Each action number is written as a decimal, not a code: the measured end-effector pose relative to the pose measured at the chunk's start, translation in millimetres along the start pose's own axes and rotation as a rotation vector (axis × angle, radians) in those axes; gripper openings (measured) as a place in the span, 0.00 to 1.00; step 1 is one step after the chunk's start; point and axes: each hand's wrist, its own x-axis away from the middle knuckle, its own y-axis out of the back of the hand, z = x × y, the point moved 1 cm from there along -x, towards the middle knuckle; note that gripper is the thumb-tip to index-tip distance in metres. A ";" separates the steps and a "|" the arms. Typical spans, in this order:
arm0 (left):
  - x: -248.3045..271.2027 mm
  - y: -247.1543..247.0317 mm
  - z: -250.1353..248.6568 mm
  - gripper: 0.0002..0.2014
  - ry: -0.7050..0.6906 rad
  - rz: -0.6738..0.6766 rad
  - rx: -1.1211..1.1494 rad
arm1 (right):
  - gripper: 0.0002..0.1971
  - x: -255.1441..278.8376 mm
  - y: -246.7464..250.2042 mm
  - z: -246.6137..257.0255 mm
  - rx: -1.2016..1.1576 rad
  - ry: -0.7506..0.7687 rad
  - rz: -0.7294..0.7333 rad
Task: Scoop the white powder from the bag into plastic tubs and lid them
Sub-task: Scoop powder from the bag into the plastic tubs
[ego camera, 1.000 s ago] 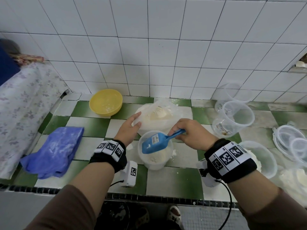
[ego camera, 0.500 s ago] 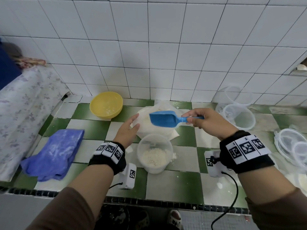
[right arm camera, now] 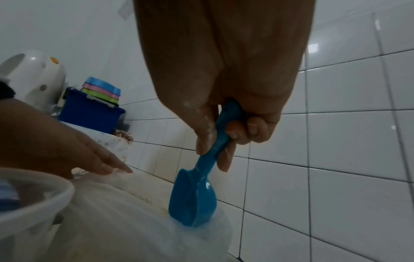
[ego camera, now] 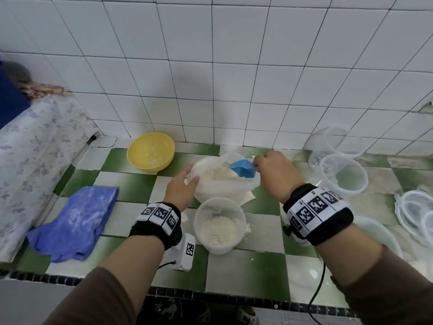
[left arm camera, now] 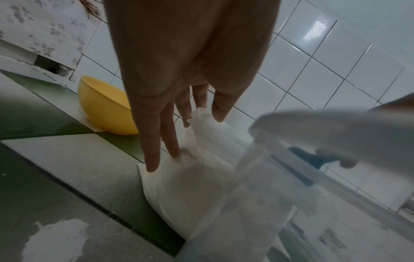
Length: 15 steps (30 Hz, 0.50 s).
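A clear bag point(ego camera: 220, 184) of white powder lies open on the green-and-white tiled counter point(ego camera: 246, 273). My left hand point(ego camera: 182, 186) presses straight fingers against the bag's left edge point(left arm camera: 179, 159). My right hand point(ego camera: 274, 170) grips the handle of a blue scoop point(ego camera: 243, 168), whose bowl point(right arm camera: 192, 200) dips into the bag's mouth. In front of the bag stands a translucent tub point(ego camera: 219, 225), partly filled with powder and unlidded.
A yellow bowl point(ego camera: 151, 152) sits at the back left, a blue cloth point(ego camera: 75, 219) at the front left. Empty clear tubs point(ego camera: 342, 172) stand at the back right, loose lids point(ego camera: 414, 209) at the right edge. Another tub point(ego camera: 379, 233) lies behind my right wrist.
My right hand has carried the scoop from over the tub back to the bag and lowered it into the powder. The left hand has stayed against the bag.
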 end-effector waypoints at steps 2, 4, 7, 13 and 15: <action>-0.3 -0.2 -1.4 0.24 0.013 -0.005 0.007 | 0.17 -5.1 2.6 5.0 0.028 0.012 0.046; -0.6 -0.7 -3.3 0.24 0.022 -0.004 0.009 | 0.17 -10.2 0.8 8.5 0.019 0.016 0.077; -2.3 -1.9 -5.9 0.25 0.048 0.014 0.020 | 0.16 -18.1 -7.2 10.0 -0.031 -0.014 0.133; -5.2 -0.2 -6.8 0.25 0.060 0.056 0.045 | 0.12 -37.5 -30.1 10.9 -0.243 -0.129 0.237; -6.6 0.6 -6.0 0.25 0.066 0.069 0.060 | 0.10 -42.2 -35.3 13.0 -0.304 -0.151 0.249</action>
